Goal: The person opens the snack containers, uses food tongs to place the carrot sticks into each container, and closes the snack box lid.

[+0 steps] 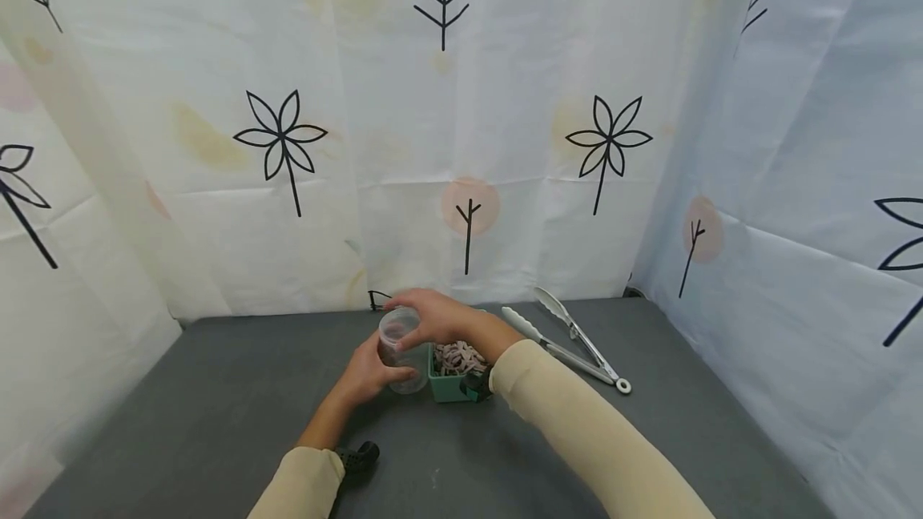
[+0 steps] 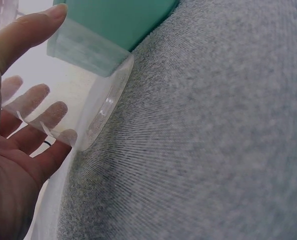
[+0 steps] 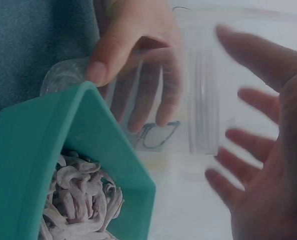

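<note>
Head | clear cup [image 1: 416, 358] upright within left grip [image 1: 366, 372], fingers curled round it | right grip [image 1: 437, 318] above, fingers apart

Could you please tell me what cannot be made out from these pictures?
Head view: right side of the green box, hidden by the right arm.
Left wrist view: upper end of the clear container, cut off by the frame edge.
Right wrist view: some of the pale strips, cut off by the bottom edge.
</note>
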Demonstrator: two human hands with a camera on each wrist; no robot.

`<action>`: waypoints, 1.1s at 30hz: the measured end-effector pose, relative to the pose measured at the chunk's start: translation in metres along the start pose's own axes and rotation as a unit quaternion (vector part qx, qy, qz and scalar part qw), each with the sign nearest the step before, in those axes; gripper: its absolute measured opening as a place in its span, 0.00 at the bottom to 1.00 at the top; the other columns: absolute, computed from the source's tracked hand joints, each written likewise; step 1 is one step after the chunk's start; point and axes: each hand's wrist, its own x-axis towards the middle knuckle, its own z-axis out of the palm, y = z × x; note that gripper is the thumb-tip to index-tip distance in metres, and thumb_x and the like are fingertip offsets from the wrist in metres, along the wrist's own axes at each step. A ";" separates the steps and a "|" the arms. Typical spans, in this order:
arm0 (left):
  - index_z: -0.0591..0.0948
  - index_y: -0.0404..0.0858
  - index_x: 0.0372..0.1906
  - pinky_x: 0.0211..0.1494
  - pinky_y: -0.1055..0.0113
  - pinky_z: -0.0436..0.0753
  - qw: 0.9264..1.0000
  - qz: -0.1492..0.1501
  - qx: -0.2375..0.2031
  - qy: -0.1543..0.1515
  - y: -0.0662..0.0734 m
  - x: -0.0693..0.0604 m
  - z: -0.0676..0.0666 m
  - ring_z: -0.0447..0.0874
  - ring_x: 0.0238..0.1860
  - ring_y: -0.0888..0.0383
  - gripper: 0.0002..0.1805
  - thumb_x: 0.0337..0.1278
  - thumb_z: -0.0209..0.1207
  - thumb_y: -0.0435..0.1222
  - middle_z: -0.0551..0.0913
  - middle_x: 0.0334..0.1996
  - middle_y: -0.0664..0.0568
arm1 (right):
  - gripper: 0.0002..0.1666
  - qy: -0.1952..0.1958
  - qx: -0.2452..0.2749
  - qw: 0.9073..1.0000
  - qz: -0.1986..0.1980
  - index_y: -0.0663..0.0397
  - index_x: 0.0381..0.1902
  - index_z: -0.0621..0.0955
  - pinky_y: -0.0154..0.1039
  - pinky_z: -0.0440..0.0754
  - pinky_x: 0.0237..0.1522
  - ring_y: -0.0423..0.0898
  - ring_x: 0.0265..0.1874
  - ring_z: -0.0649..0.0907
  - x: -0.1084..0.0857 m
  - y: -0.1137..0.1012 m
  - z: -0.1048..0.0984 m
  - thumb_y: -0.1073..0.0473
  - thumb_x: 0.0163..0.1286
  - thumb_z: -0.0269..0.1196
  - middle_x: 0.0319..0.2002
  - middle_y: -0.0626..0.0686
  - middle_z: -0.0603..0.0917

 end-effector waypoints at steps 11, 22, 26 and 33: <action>0.64 0.39 0.70 0.46 0.53 0.79 1.000 -0.007 0.024 0.002 0.000 0.002 0.001 0.79 0.52 0.44 0.43 0.48 0.73 0.35 0.75 0.59 0.43 | 0.44 0.025 -0.097 0.990 0.095 0.38 0.70 0.69 0.47 0.73 0.54 0.50 0.62 0.70 0.006 -0.003 0.009 0.29 0.59 0.64 0.63 0.50 0.73; 0.67 0.36 0.67 0.47 0.52 0.78 0.999 -0.008 0.029 0.018 -0.003 0.001 0.001 0.79 0.52 0.46 0.43 0.45 0.75 0.37 0.76 0.57 0.44 | 0.41 0.022 -0.023 0.999 0.012 0.44 0.69 0.70 0.39 0.76 0.48 0.46 0.57 0.76 0.003 0.002 0.005 0.46 0.60 0.71 0.64 0.49 0.74; 0.68 0.37 0.66 0.47 0.53 0.78 1.000 -0.008 0.024 0.015 -0.002 0.000 0.002 0.79 0.52 0.46 0.42 0.44 0.75 0.36 0.77 0.55 0.44 | 0.42 0.024 -0.017 0.999 -0.013 0.43 0.69 0.70 0.38 0.75 0.49 0.45 0.58 0.75 -0.001 0.002 0.001 0.49 0.59 0.73 0.63 0.48 0.74; 0.67 0.37 0.68 0.46 0.53 0.78 0.999 -0.012 0.037 0.021 0.001 0.001 0.002 0.79 0.49 0.49 0.45 0.43 0.76 0.39 0.77 0.54 0.45 | 0.42 0.053 -0.025 0.998 0.011 0.43 0.71 0.68 0.44 0.71 0.59 0.47 0.65 0.70 -0.009 0.002 -0.004 0.48 0.60 0.71 0.67 0.48 0.71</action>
